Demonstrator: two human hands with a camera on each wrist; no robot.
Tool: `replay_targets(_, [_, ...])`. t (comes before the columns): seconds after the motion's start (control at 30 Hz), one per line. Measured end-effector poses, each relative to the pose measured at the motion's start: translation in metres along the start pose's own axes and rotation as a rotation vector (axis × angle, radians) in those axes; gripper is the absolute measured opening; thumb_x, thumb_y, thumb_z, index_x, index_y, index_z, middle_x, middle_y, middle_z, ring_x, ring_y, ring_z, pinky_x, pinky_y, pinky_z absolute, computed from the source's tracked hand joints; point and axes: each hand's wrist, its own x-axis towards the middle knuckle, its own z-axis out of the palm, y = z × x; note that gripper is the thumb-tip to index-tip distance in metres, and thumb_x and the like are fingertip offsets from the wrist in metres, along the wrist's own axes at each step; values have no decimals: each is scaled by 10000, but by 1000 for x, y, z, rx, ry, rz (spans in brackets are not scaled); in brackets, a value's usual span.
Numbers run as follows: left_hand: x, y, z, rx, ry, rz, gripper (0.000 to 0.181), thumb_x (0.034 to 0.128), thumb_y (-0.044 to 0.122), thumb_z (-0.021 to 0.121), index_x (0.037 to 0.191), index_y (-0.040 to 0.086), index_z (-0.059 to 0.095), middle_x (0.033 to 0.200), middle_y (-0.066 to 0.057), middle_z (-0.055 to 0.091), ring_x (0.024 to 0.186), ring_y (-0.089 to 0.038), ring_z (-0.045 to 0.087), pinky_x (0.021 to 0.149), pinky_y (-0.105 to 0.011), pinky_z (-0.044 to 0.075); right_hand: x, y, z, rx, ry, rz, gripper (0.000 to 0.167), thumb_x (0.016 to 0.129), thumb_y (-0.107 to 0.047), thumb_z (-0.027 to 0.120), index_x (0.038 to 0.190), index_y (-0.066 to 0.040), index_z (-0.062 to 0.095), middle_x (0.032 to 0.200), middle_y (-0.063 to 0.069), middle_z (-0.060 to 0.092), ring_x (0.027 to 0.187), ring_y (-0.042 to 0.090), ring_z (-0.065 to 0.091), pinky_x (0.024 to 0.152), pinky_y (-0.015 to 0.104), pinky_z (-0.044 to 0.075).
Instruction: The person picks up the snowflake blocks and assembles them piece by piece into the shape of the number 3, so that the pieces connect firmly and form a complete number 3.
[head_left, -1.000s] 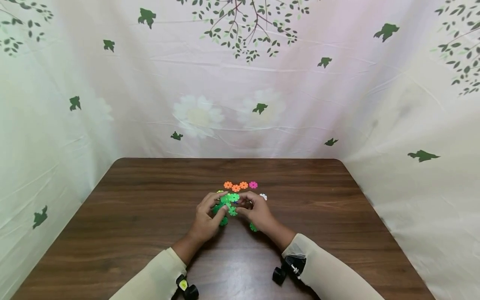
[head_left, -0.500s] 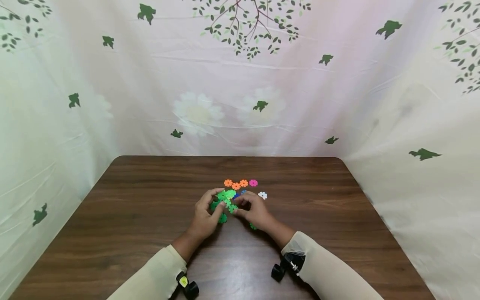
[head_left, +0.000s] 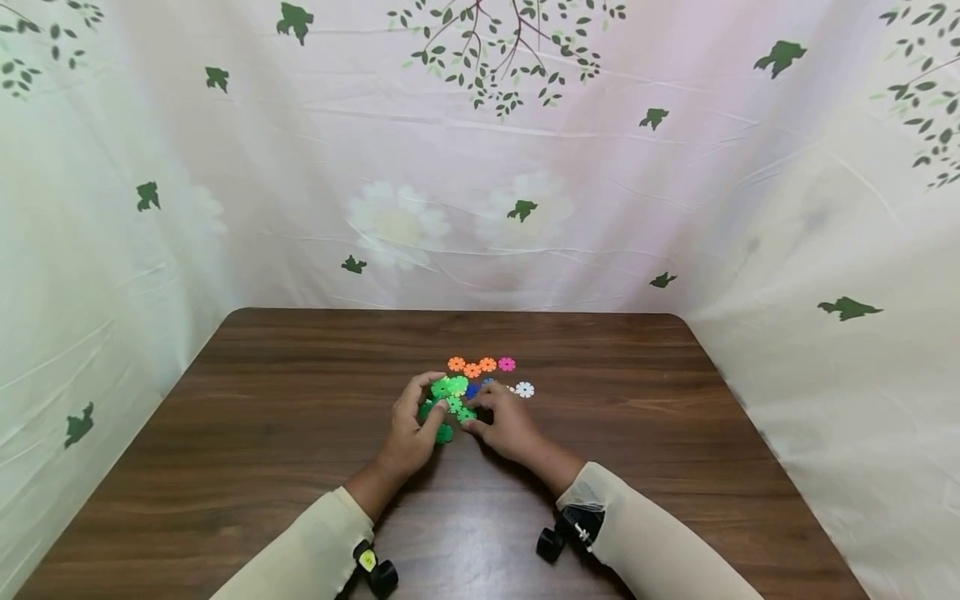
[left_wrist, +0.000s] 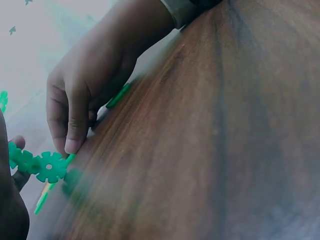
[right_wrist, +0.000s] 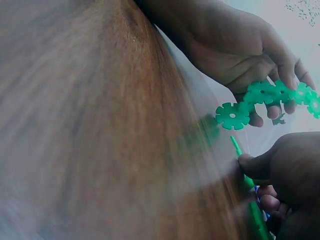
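Note:
In the head view my left hand [head_left: 411,425] holds a chain of joined green snowflake discs [right_wrist: 262,93], its thumb and fingers curled about it. The chain stands off the tabletop in the right wrist view, one disc hanging at its near end. My right hand [head_left: 510,423] is just right of it, pinching a thin green disc [right_wrist: 245,176] seen edge-on, near the table. Another green disc [right_wrist: 257,220] lies under the right hand. Close beyond the hands is a blue disc [head_left: 472,390]. The fingers partly hide the chain and the pieces beneath.
Several orange discs [head_left: 472,370] and a pink disc [head_left: 507,364] lie in a row beyond the hands. A white disc [head_left: 525,389] is to the right. The brown wooden table [head_left: 637,433] meets a printed cloth backdrop [head_left: 480,267].
My right hand has shifted slightly left and now covers the green disc that showed by its wrist. The left hand still holds the chain, which has moved slightly left.

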Motion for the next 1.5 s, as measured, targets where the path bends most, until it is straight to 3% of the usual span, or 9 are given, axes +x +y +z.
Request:
replay_targets(0.23, [2,-1,-3,13,-16,16,418,1059,-65,592,1475,-27,571,1297,-190,650,1108,-275,666,953,-310,557,0,-5,0,2,-21,26,218,962,-122,846,1152,-49,767,1137,89,683,1097,265,658,949,457,572])
replay_targets(0.57, [2,-2,-6,-5,-23,0,401,1066,-61,572,1467,-63,557,1362,-220,680,1159,-225,671,980,-298,566,-1,-7,1,57,32,6,234,919,-55,872,1075,-61,698,981,69,731,892,193,688,775,287,572])
replay_targets(0.83, [4,0,-10,9,-30,-31,418,1072,-44,556,1488,-22,583,1445,-221,678,1255,-205,653,1050,-343,557,-1,-9,1,59,47,-27,181,961,-40,821,1139,-45,789,1033,74,786,911,184,711,800,297,582])
replay_targets(1.0, [3,-1,-12,13,-43,-37,381,1062,-57,556,1442,-66,582,1395,-206,697,1237,-178,651,1046,-387,561,-3,-11,1,104,102,-66,172,988,-15,778,1160,-10,786,1091,116,799,1000,239,752,881,360,615])
replay_targets(1.23, [3,-2,-15,5,-42,-19,376,1050,-64,567,1419,0,597,1402,-204,699,1234,-148,645,1045,-350,555,-3,-15,0,182,173,-65,49,1007,-29,758,1050,-11,743,995,95,761,877,143,659,803,282,556])
replay_targets(1.5, [6,-5,-14,9,-4,50,315,1053,-42,644,1365,-4,624,1201,-196,754,1056,-70,673,902,-314,599,0,-16,1,266,280,-136,69,1043,-52,708,1042,15,691,976,132,725,899,195,658,808,285,552])
